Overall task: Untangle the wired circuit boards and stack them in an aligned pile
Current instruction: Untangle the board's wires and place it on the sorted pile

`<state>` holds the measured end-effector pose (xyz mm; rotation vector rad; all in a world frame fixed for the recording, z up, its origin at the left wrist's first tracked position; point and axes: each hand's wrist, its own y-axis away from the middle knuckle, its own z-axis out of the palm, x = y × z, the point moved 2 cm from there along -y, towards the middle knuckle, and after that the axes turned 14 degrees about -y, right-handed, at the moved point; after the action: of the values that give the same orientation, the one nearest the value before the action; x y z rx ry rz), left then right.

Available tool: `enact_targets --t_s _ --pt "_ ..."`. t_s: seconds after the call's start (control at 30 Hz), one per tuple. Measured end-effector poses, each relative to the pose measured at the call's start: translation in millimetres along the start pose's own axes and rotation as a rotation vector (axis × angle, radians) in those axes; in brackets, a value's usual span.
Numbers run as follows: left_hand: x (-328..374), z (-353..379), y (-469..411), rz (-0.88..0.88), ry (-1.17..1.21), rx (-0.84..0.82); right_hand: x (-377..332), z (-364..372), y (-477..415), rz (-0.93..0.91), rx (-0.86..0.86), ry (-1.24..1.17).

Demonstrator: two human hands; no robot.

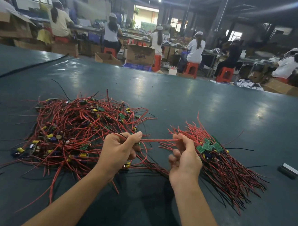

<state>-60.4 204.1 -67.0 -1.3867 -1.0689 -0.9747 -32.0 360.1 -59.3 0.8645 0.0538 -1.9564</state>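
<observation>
A big tangled heap of small circuit boards (75,124) with red and black wires and yellow capacitors lies on the dark green table, left of centre. To the right sits an ordered pile (211,150) with its green boards together and its wires fanned toward me. My left hand (121,150) grips one small board with its wires at the heap's right edge. My right hand (184,155) pinches that board's red wires (157,140), which stretch taut between the two hands.
A small grey metal block (289,170) lies on the table (181,101) at the far right. A black cable (26,67) runs across the far left of the table. Beyond the far edge are cardboard boxes, red stools and seated workers.
</observation>
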Motion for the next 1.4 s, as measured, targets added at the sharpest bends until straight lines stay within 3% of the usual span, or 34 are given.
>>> enact_targets --t_s 0.4,0.7,0.9,1.03,1.4 --pt "2 1 0 0.052 -0.071 -0.049 -7 -5 -6 0.042 -0.019 0.003" --pt "6 2 4 0.044 -0.007 -0.067 -2 -6 -5 -0.042 -0.031 0.063" --pt "2 2 3 -0.002 -0.019 -0.075 26 2 17 -0.092 -0.221 0.335" --pt "2 6 3 0.024 -0.036 -0.114 49 8 38 -0.078 -0.395 0.353" --pt "3 6 2 0.006 -0.038 -0.11 33 6 18 0.001 -0.115 0.296"
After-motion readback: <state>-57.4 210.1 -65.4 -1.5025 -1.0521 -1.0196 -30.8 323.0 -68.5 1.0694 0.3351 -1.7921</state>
